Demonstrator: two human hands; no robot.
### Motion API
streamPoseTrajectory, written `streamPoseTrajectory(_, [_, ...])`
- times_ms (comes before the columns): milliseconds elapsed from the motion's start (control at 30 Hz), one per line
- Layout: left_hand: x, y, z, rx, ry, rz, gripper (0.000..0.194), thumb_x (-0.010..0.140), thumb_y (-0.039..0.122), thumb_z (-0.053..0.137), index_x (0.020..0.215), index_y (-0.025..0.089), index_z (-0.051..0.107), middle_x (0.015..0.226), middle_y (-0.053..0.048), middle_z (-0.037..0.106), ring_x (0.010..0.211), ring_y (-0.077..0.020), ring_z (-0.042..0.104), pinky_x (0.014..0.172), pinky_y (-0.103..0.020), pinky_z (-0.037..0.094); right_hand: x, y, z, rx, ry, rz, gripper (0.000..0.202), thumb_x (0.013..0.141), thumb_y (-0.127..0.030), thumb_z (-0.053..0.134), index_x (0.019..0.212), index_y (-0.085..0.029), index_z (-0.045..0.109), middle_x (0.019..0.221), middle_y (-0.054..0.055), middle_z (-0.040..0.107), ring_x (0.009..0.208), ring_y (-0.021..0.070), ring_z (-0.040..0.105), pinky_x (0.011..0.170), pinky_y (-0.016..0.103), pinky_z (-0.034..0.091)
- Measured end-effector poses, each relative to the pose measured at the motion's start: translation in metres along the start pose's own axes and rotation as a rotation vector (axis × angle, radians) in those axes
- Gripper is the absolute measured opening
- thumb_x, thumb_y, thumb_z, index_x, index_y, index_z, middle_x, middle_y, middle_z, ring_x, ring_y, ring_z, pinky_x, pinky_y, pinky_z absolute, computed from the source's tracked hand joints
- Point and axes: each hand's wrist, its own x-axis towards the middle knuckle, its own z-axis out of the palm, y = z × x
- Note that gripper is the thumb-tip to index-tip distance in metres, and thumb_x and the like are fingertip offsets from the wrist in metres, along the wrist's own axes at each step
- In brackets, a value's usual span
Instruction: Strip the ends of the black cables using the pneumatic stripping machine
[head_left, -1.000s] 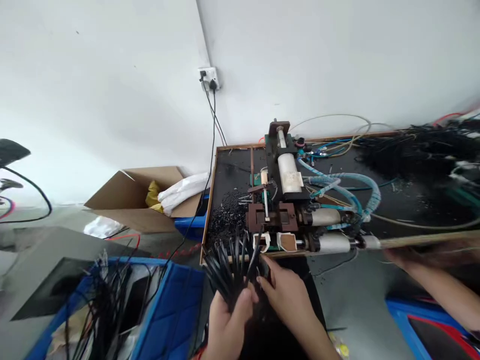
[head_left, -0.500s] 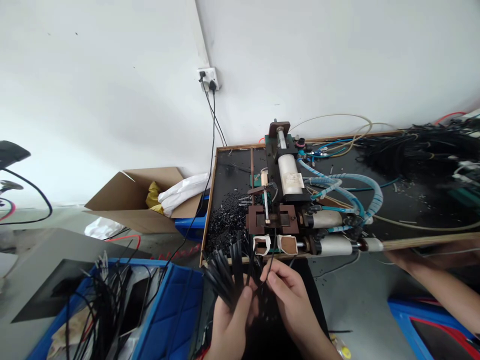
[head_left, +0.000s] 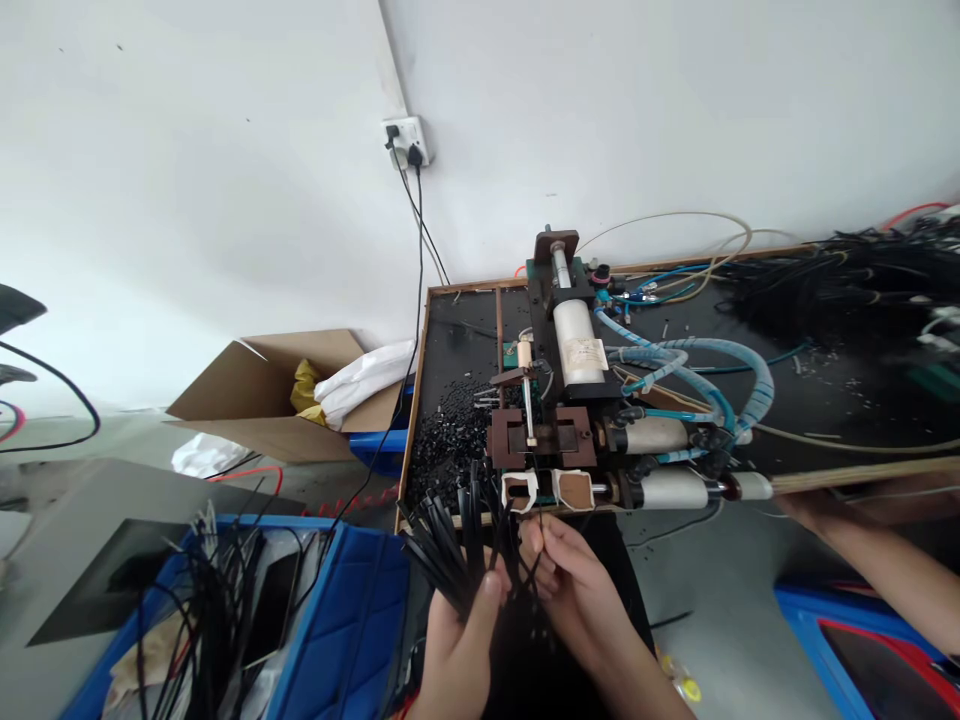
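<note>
My left hand [head_left: 466, 625] is closed around a bundle of black cables [head_left: 442, 550], whose ends fan out up and to the left. Just right of it, my right hand [head_left: 566, 575] pinches a single thin black cable. That cable runs up between two white-edged pads [head_left: 576, 491] at the front of a machine. Behind the pads sit brown metal jaws [head_left: 510, 438], with a white cylinder [head_left: 579, 342] further back. Small black cut pieces [head_left: 450, 440] lie heaped on the bench left of the jaws.
A blue crate [head_left: 337, 620] with cables stands at the lower left, and an open cardboard box [head_left: 225, 385] beyond it. At right are another person's arms [head_left: 862, 550], a blue bin [head_left: 817, 650] and a black cable pile [head_left: 832, 285].
My right hand has shifted slightly, its fingers more curled at the cable. My left hand still holds the bundle. The whole view has moved a little.
</note>
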Motion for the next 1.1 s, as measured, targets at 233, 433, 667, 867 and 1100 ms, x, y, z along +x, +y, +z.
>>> streamPoseTrajectory(233, [0.0,-0.003,-0.005,0.016,-0.043,-0.008,0.05,0.096,0.063,0.078,0.076,0.018,0.076,0.062,-0.004,0.068,0.057,-0.016,0.061,0.057,-0.023,0.053,0.005,0.002,0.001,-0.123,0.019,0.018,0.043,0.081,-0.052,0.094,0.076,-0.019,0.067,0.06,-0.01,0.028,0.054,0.0099,0.014,0.051,0.026,0.016])
streamPoseTrajectory(433, [-0.005,-0.007,-0.013,-0.037,-0.132,-0.103,0.058,0.099,0.067,0.072,0.077,0.013,0.079,0.057,-0.005,0.064,0.049,-0.0126,0.053,0.05,-0.023,0.041,0.0,0.001,-0.003,-0.313,0.079,-0.077,0.052,0.088,-0.064,0.083,0.072,-0.021,0.059,0.062,-0.009,0.028,0.057,0.0117,0.017,0.054,0.029,0.015])
streamPoseTrajectory(667, [-0.008,-0.007,-0.011,-0.128,-0.117,-0.148,0.06,0.092,0.072,0.078,0.079,0.013,0.073,0.061,-0.005,0.065,0.045,-0.0069,0.04,0.046,-0.021,0.03,-0.005,-0.019,-0.013,-1.019,-0.024,-0.06,0.036,0.093,-0.042,0.076,0.065,-0.021,0.067,0.064,0.0,0.06,0.064,0.018,0.048,0.063,0.031,0.029])
streamPoseTrajectory(867, [-0.007,0.001,-0.002,-0.136,-0.038,-0.272,0.067,0.069,0.077,0.093,0.08,0.016,0.068,0.058,0.0,0.063,0.042,-0.0065,0.04,0.042,-0.019,0.032,-0.019,-0.018,-0.004,-1.28,0.242,-0.273,0.009,0.087,-0.025,0.079,0.08,-0.025,0.073,0.073,0.001,0.059,0.066,0.0207,0.048,0.064,0.033,0.03])
streamPoseTrajectory(1100, [-0.002,-0.002,-0.002,-0.088,-0.037,-0.188,0.051,0.075,0.062,0.096,0.091,0.017,0.078,0.051,0.006,0.05,0.043,-0.0105,0.041,0.041,-0.022,0.036,-0.024,-0.021,0.025,-1.038,-0.041,-0.363,0.026,0.104,-0.036,0.065,0.089,-0.024,0.082,0.091,0.008,0.072,0.082,0.0251,0.066,0.072,0.035,0.046])
